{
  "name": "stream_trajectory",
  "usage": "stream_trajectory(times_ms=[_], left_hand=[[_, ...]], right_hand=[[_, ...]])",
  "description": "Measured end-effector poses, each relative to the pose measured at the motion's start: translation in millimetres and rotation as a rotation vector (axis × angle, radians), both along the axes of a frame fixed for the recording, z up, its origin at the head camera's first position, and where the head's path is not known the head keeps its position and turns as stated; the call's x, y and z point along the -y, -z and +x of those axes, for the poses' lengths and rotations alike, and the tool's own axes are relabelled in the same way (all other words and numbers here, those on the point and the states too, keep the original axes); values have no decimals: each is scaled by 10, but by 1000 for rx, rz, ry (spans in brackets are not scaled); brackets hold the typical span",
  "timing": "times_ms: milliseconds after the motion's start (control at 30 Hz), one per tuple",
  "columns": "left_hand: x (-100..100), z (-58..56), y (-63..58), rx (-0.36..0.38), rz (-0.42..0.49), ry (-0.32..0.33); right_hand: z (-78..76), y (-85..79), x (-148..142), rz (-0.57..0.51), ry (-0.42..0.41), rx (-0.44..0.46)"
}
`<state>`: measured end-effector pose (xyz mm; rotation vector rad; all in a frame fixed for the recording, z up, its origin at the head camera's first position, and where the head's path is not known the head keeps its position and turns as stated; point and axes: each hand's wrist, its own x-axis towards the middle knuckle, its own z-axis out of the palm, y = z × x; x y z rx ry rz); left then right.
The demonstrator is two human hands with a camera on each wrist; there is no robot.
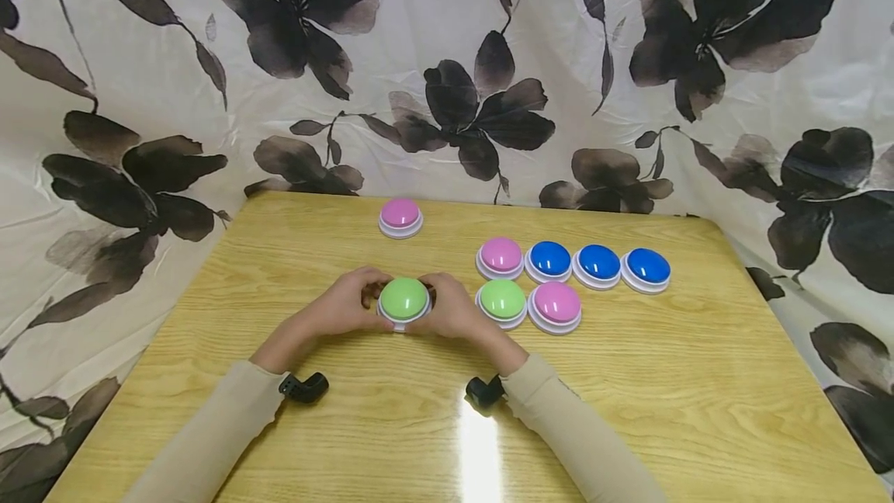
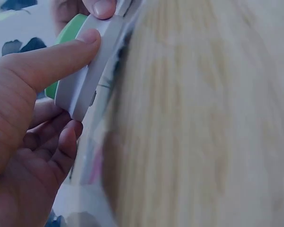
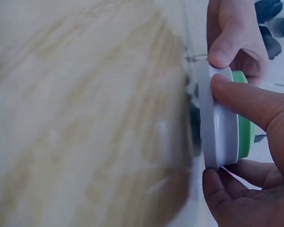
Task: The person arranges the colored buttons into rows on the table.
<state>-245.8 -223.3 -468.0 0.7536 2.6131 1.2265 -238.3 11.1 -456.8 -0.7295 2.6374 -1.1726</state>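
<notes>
Both hands hold one green push button (image 1: 403,299) with a white round base, between them near the middle of the table. My left hand (image 1: 349,303) grips its left side, thumb on the near rim of the base (image 2: 85,71) and fingers curled behind and below. From the other side my right hand (image 1: 450,307) grips it the same way, its thumb (image 3: 227,90) pressed on the white rim. In the wrist views the button's base is held up off the table. Just right of my right hand sits another green button (image 1: 502,300), next to a pink button (image 1: 556,304).
Behind those two stands a row: a pink button (image 1: 500,256) and three blue buttons (image 1: 549,260), side by side. One more pink button (image 1: 401,216) sits alone near the table's back edge. The wooden table (image 1: 335,441) meets a flowered cloth (image 1: 419,37) behind it.
</notes>
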Motion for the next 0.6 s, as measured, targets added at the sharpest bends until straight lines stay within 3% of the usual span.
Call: stream_trajectory(times_ms=[200, 600], left_hand=[[-83, 18, -96, -44, -2, -13], [-416, -29, -310, -114, 26, -12]], right_hand=[[-2, -110, -93, -33, -11, 15], [-5, -347, -429, -59, -3, -57]])
